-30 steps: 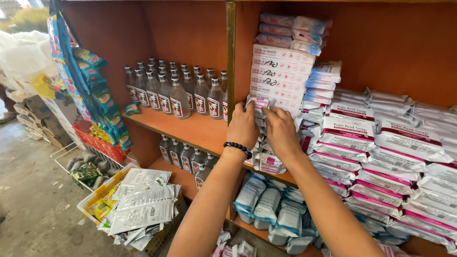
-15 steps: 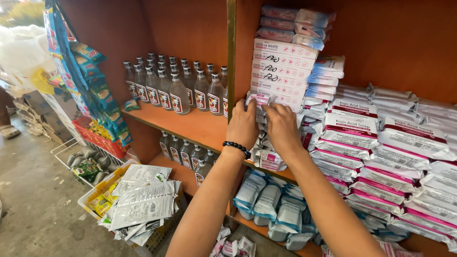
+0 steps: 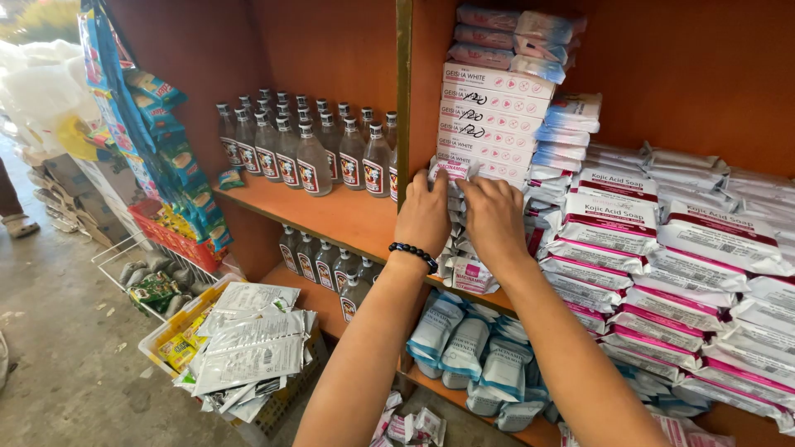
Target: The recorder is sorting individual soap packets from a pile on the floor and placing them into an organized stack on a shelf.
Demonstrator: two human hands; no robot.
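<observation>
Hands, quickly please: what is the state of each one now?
Left hand: closed on a small white-and-pink packet, atop the stack.
Right hand: fingers on the same packet; grip cannot be told.

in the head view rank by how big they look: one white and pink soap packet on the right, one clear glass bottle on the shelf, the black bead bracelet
1. White and pink soap packet, though nearer the camera.
2. Clear glass bottle.
3. Black bead bracelet on the left hand.

Bare shelf [image 3: 348, 217] before bottles [image 3: 315, 157] is free; stacked soap packets [image 3: 617, 219] crowd the right.
</observation>
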